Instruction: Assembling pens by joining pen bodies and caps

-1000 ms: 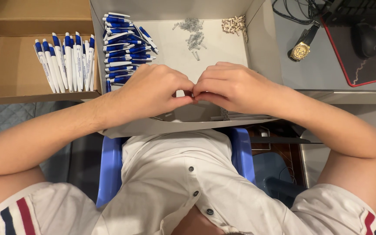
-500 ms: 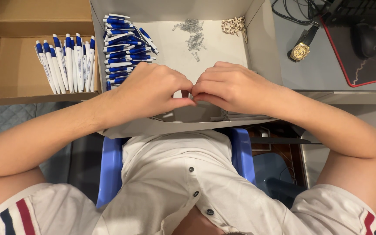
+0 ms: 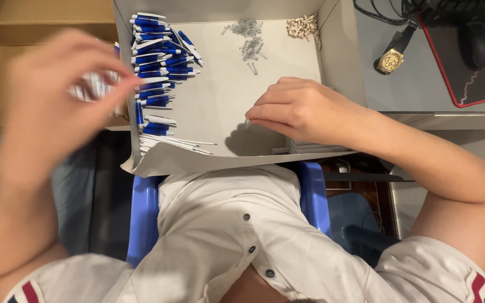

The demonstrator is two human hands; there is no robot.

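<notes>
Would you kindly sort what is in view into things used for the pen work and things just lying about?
In use: blue and white pens, small springs, thin refills, left hand, right hand.
Lying about: wristwatch, computer mouse, cables.

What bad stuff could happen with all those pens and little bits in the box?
1. The blue and white pens lie in a loose pile at the tray's left edge. The left hand, a blur above them, might knock some out.
2. The tiny springs lie scattered and unboxed, so a sweep by the right hand could lose some.
3. The thin white tubes lie by the tray's sagging front edge and might roll off onto the person's lap.
</notes>
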